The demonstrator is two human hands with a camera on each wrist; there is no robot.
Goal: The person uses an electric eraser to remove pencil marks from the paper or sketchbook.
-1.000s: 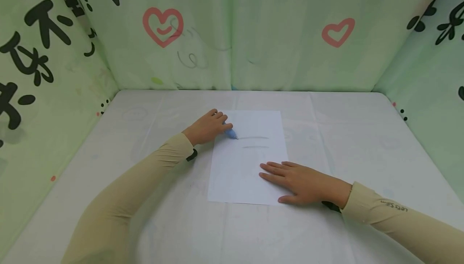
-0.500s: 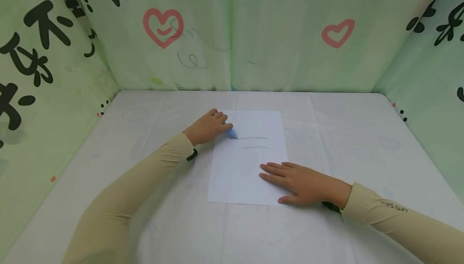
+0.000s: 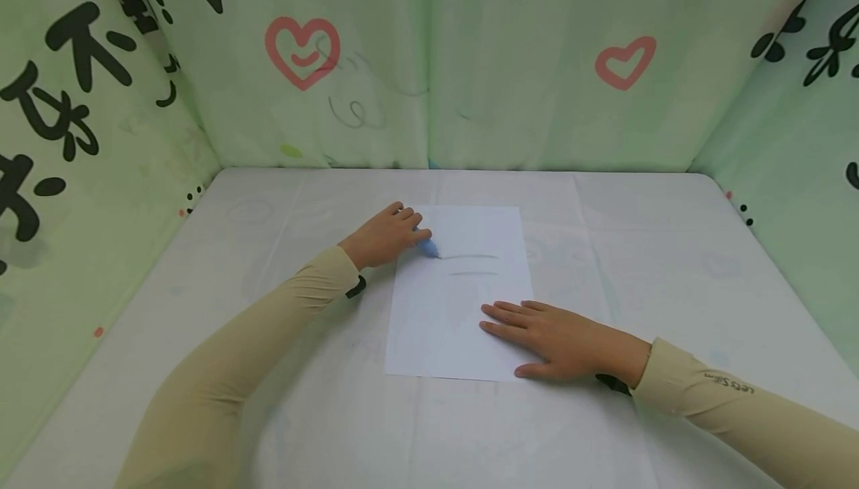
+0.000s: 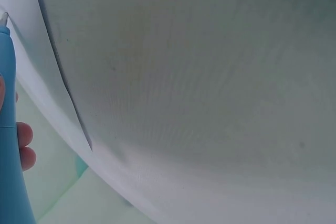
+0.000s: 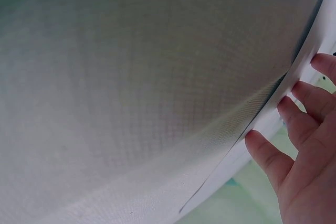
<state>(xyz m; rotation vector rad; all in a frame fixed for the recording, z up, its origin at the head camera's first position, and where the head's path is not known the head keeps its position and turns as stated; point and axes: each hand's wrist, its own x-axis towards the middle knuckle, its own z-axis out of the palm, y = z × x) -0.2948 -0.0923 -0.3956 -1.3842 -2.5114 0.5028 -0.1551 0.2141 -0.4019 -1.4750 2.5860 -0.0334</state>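
Note:
My left hand grips a thick light-blue pen over the upper left of a white sheet of paper. The pen's tip meets the left end of a thin grey line. A second, similar line runs just below it. In the left wrist view the pen shows a tapered front and a small grey metal tip, with fingertips behind its barrel. Fingers spread, my right hand rests flat on the paper's lower right edge; its fingers lie along that edge in the right wrist view.
A white cloth with faint creases covers the table. Green curtains with red hearts and black lettering hang at the back and on both sides. Each wrist carries a dark band, partly hidden under a beige sleeve.

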